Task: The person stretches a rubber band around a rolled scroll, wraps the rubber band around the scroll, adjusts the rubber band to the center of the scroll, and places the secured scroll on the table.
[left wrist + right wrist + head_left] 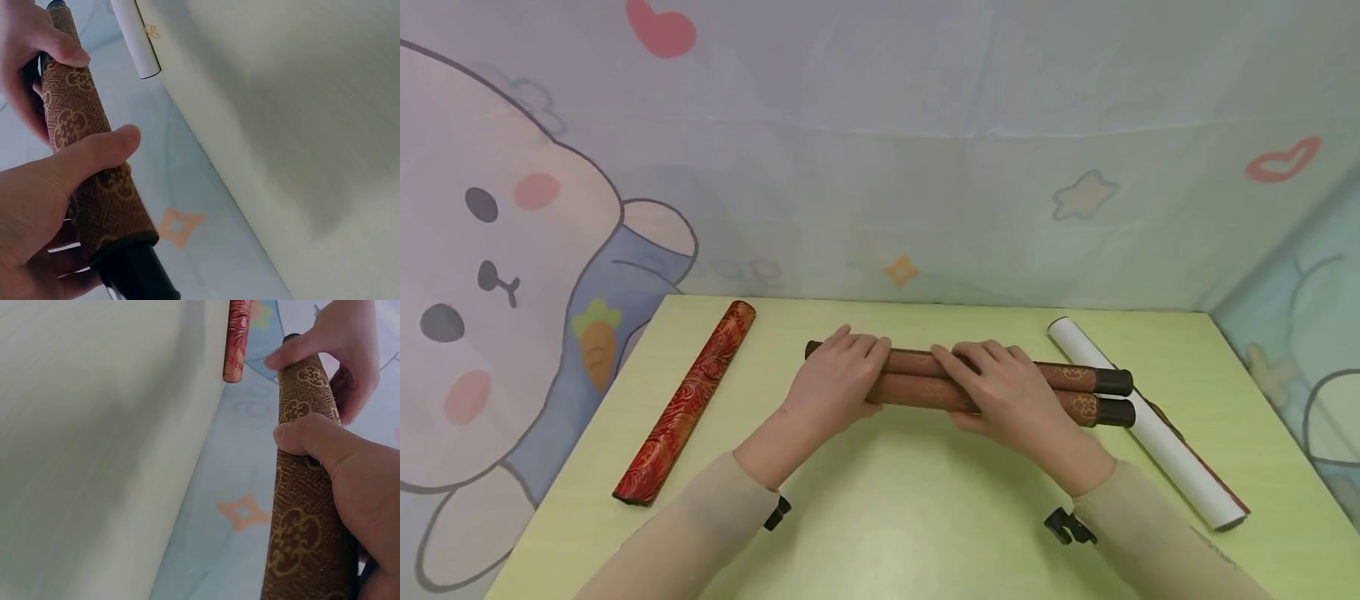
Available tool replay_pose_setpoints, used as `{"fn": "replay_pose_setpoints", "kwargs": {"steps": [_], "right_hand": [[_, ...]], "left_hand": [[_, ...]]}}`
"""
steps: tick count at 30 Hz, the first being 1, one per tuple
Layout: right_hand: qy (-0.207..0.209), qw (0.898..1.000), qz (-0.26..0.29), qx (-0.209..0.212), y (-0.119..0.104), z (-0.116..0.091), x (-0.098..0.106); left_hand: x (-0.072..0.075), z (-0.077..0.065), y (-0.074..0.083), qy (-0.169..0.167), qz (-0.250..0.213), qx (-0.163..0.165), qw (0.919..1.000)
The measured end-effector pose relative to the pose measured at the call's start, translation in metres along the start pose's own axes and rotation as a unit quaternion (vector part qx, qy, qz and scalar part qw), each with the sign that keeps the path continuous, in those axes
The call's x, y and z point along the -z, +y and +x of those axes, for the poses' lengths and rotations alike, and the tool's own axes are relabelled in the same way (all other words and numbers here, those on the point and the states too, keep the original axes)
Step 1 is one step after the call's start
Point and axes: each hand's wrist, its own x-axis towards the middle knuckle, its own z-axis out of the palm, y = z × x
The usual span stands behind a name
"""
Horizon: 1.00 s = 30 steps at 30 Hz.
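Note:
A brown scroll (917, 392) with two parallel rollers, gold patterns and black end caps is held above the table, close to level. My left hand (842, 375) grips it near its left end, fingers over the far side. My right hand (1007, 392) grips it right of the middle. In the left wrist view, the left thumb (103, 150) lies along the patterned roller near a black cap (134, 272). The right thumb (306, 434) presses on the patterned surface in the right wrist view. Fingers curled behind the scroll are partly hidden.
On the left of the pale green table (880, 517) lies a red and gold rolled scroll (688, 400), slanted. A white rolled scroll (1172, 458) with a reddish edge lies slanted on the right, partly behind the brown scroll's end. A printed cloth (880, 167) hangs beyond the far edge.

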Motion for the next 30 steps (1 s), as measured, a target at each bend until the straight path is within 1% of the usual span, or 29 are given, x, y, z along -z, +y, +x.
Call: {"fn": "replay_pose_setpoints", "kwargs": {"steps": [4, 7, 10, 13, 17, 22, 30], "right_hand": [[0.01, 1.0, -0.008, -0.003, -0.002, 0.006, 0.0], [0.003, 1.0, -0.014, -0.012, -0.003, 0.008, 0.002], [-0.023, 0.999, -0.015, -0.032, 0.0, 0.006, 0.006], [-0.049, 0.997, -0.021, -0.059, 0.008, -0.002, 0.012], [-0.063, 0.995, -0.025, -0.079, 0.02, -0.013, 0.016], [-0.053, 0.996, -0.011, -0.065, 0.027, -0.016, 0.014], [-0.022, 0.999, -0.015, -0.04, 0.027, -0.016, 0.007]], "left_hand": [[-0.003, -0.002, -0.004, 0.032, -0.001, 0.004, 0.9995], [-0.004, -0.004, -0.008, 0.048, -0.004, 0.0, 0.9988], [-0.004, -0.006, -0.013, 0.052, 0.0, 0.002, 0.9987], [-0.004, -0.011, -0.018, 0.05, 0.01, 0.01, 0.9987], [-0.002, -0.017, -0.025, 0.053, 0.018, 0.024, 0.9982], [-0.001, -0.02, -0.027, 0.059, 0.027, 0.023, 0.9976], [-0.002, -0.017, -0.025, 0.053, 0.034, 0.032, 0.9975]]}}
